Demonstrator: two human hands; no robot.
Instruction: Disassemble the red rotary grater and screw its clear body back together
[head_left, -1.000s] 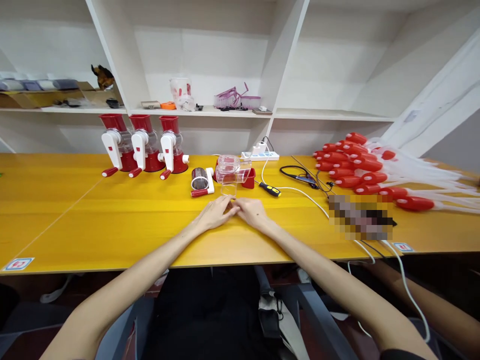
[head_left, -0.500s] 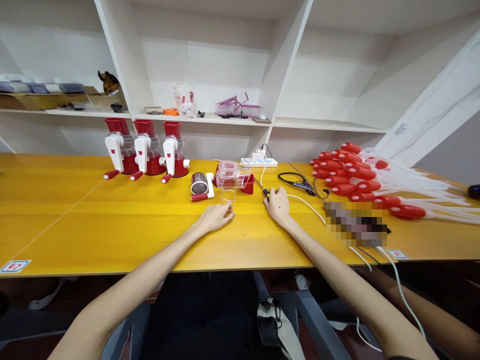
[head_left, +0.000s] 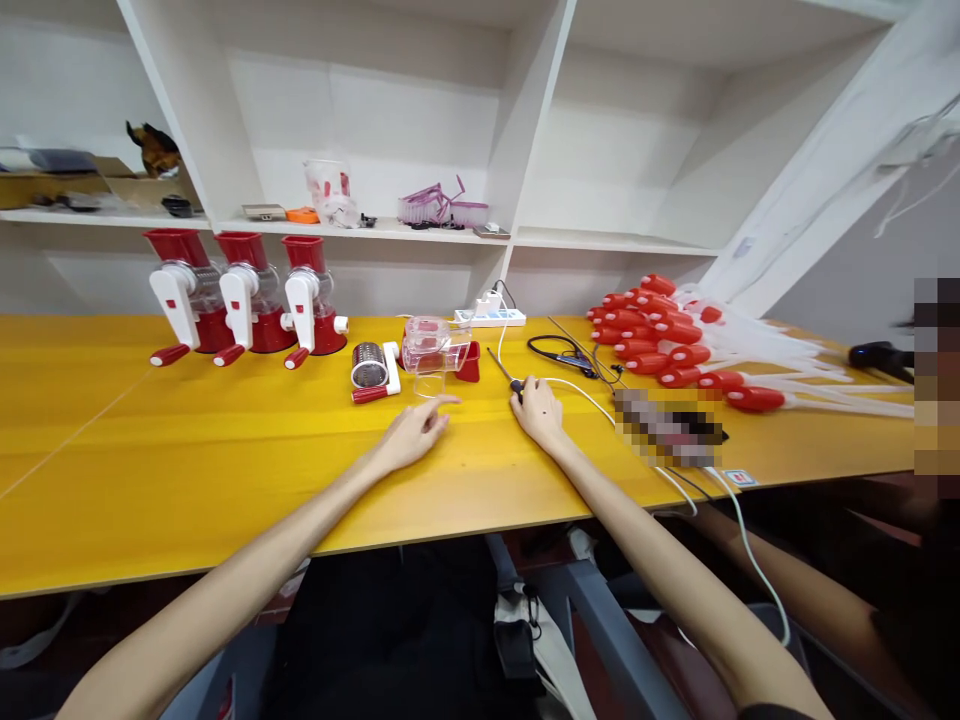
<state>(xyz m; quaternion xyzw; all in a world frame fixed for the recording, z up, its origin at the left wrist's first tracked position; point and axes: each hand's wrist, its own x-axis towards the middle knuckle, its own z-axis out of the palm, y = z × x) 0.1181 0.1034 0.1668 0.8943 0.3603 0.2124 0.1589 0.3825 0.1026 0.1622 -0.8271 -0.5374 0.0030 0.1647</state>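
Observation:
My left hand (head_left: 412,432) rests over the yellow table, its index finger stretched out and nothing in it. Just beyond its fingertips lies a clear plastic grater body (head_left: 427,347) with a red base part (head_left: 468,362). A metal grating drum (head_left: 369,367) and a white crank with a red grip (head_left: 391,372) lie to the left of that body. Farther right, my right hand (head_left: 538,412) has its fingers closed on the dark handle of a screwdriver (head_left: 516,385), which lies on the table with its thin shaft pointing away from me.
Assembled red-and-white rotary graters (head_left: 305,300) stand at the back left. A power strip (head_left: 490,317), a black looped cable (head_left: 559,352) and a pile of red-handled white tools (head_left: 679,328) lie to the right. Another person's forearm (head_left: 802,580) shows at lower right.
My view has turned to the right, so things appear farther left. The left index finger has straightened out. My right hand stays at the screwdriver, whose shaft shows more plainly.

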